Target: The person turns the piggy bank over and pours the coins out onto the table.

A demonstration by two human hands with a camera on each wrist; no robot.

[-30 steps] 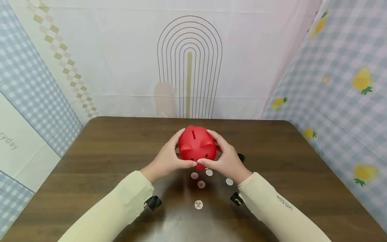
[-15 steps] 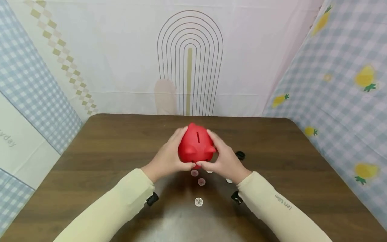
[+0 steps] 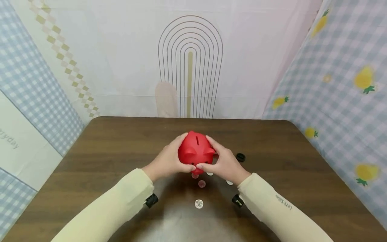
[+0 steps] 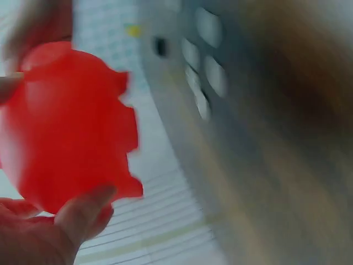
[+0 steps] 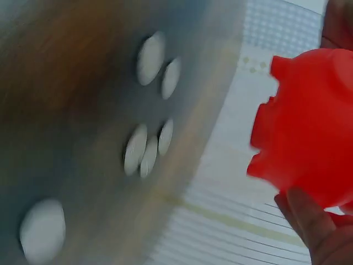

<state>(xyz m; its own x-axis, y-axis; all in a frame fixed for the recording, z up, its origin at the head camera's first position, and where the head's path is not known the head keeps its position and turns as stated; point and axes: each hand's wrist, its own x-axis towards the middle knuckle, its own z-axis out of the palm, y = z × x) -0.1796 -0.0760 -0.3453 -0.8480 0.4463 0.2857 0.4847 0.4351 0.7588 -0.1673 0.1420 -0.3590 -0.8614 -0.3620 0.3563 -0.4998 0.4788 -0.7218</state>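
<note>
A red piggy bank (image 3: 196, 151) with a dark slot in its top is held off the table between both hands. My left hand (image 3: 170, 157) grips its left side, thumb in front near the snout. The right hand (image 3: 226, 160) grips the opposite side, its thumb almost meeting the other. In both wrist views, the piggy bank's stubby feet show and a gap separates it from the tabletop. Below it lie several coins, such as a coin (image 3: 199, 204) near the front and a coin (image 3: 202, 184) behind that. The piggy bank's underside is hidden in the head view.
A small black round cap (image 3: 240, 157) lies on the brown wooden table (image 3: 272, 141), right of the right hand. Behind the table hangs a white cloth (image 3: 127, 60) with printed arches. Checked cloth (image 3: 332, 117) hangs along the right side.
The piggy bank has turned and rocked slightly in my hands; its slot now sits a little farther right and lower. Both hands keep their grip. The visible coins stay in place.
</note>
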